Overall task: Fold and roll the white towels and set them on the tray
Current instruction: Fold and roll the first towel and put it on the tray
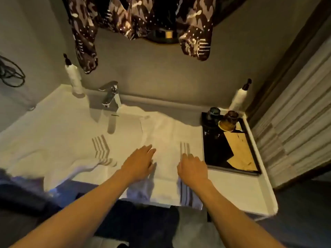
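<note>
Grey walls close in around a white counter (232, 187) that fills the middle of the view. At its back stands a chrome tap (110, 94), with a white pump bottle (74, 76) to the left and another bottle (239, 97) in the far right corner. A patterned dark garment (136, 18) hangs on the wall above.

One white towel (166, 138) lies spread flat on the counter, just beside the tray; its near end hangs over the front edge, showing grey stripes. Both hands rest on it, palms down. The left hand (138, 163) is flat with fingers stretched out and gripping nothing. The right hand (192, 168) also lies open on the cloth, fingers slightly bent, close to the stripes near the towel's right edge.

A second towel (53, 158) with grey stripes lies crumpled to the left, touching the first, part of it drooping over the front of the counter.

On the right side of the counter sits a black tray (215, 153). It holds a dark glass (214, 113) and an amber glass (229, 120) at its far end, the amber one tilted, plus a tan paper (240, 151) lying flat. No towel is on the tray.
</note>
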The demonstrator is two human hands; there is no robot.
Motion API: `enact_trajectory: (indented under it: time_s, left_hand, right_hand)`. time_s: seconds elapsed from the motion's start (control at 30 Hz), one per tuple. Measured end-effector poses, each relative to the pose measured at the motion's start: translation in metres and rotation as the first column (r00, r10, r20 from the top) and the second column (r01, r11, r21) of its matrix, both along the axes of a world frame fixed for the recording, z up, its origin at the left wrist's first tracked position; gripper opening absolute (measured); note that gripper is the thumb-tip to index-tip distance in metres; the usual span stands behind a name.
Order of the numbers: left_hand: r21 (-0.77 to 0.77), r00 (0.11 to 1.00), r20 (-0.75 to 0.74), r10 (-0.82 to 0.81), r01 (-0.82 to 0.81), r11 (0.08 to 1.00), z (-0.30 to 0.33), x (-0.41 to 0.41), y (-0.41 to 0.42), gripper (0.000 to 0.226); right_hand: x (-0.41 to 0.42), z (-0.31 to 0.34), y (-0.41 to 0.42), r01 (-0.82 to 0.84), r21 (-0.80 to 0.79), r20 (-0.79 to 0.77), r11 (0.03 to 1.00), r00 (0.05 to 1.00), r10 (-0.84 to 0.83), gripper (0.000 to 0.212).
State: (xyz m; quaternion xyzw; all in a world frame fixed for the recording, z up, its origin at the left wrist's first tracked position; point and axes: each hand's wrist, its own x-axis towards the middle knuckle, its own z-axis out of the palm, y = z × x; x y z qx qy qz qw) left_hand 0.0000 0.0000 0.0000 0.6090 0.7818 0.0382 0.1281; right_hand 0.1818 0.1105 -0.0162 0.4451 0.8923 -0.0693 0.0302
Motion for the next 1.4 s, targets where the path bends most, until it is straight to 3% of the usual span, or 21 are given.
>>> enact_trajectory:
  time_s: [0.07,0.17,0.27,0.37,0.47,0.57,0.67,0.77,0.87,1.0,1.1,1.17,1.27,1.33,1.4]
  left_hand:
    - [-0.099,0.996,0.084,0.038,-0.030,0.995,-0.025,0.004,-0.011,0.057]
    - [-0.231,0.997,0.068,0.035,-0.019,0.973,-0.074,0.006,-0.027,0.064]
    - [-0.268,0.998,0.052,0.023,-0.008,0.963,-0.095,0.001,-0.041,0.073]
    - [-0.250,0.998,0.058,0.010,0.005,0.968,-0.107,-0.008,-0.056,0.063]
    - [-0.174,0.971,0.124,0.203,-0.180,0.968,-0.104,-0.018,-0.072,0.057]
    - [-0.045,0.786,0.150,0.600,-0.601,0.798,-0.095,-0.023,-0.083,0.048]
    - [-0.157,0.563,0.354,0.747,-0.751,0.641,-0.085,-0.016,-0.081,0.054]
    - [-0.315,0.410,0.462,0.786,-0.753,0.578,-0.086,-0.009,-0.068,0.066]
    - [-0.419,0.354,0.513,0.782,-0.692,0.588,-0.089,-0.008,-0.056,0.037]
    - [-0.414,0.032,0.776,0.630,-0.727,0.548,-0.067,-0.009,-0.060,0.027]
    - [-0.427,-0.092,0.854,0.513,-0.687,0.588,-0.059,-0.002,-0.072,0.018]
    - [-0.522,-0.076,0.793,0.604,-0.594,0.611,-0.065,0.016,-0.079,0.017]
    - [-0.663,0.013,0.669,0.743,-0.440,0.605,-0.083,0.036,-0.085,0.019]
    - [-0.678,0.126,0.614,0.779,-0.420,0.603,-0.090,0.034,-0.083,0.019]
    - [-0.679,0.156,0.608,0.778,-0.404,0.612,-0.092,0.023,-0.082,0.014]
  right_hand:
    - [0.003,-0.027,-0.006,0.025,-0.064,0.038,0.998,0.999,-0.023,0.042]
    - [0.010,-0.071,-0.019,0.042,-0.124,0.117,0.991,0.993,-0.027,0.046]
    - [0.016,-0.083,-0.026,0.058,-0.105,0.147,0.993,0.988,-0.042,0.048]
    - [0.020,-0.092,-0.028,0.068,-0.098,0.106,0.993,0.993,-0.058,0.049]
    - [0.023,-0.082,-0.024,0.141,-0.081,-0.002,0.987,0.990,-0.141,0.053]
    - [0.035,-0.072,-0.026,0.515,-0.148,-0.034,0.844,0.851,-0.525,0.059]
    - [0.044,-0.070,-0.026,0.691,-0.308,0.018,0.653,0.691,-0.723,0.069]
    - [0.042,-0.077,-0.020,0.695,-0.439,0.025,0.569,0.643,-0.766,0.062]
    - [0.036,-0.075,-0.020,0.628,-0.522,-0.065,0.577,0.645,-0.761,0.044]
    - [0.043,-0.052,-0.005,0.558,-0.634,-0.259,0.536,0.500,-0.826,0.019]
    - [0.060,-0.044,0.016,0.562,-0.586,-0.336,0.584,0.487,-0.806,0.018]
    - [0.070,-0.044,0.027,0.592,-0.580,-0.267,0.560,0.511,-0.817,0.025]
    - [0.089,-0.056,0.033,0.635,-0.616,-0.028,0.466,0.573,-0.819,0.032]
    - [0.098,-0.061,0.034,0.622,-0.623,0.072,0.474,0.649,-0.757,0.026]
    - [0.101,-0.060,0.036,0.609,-0.637,0.116,0.473,0.682,-0.722,0.031]
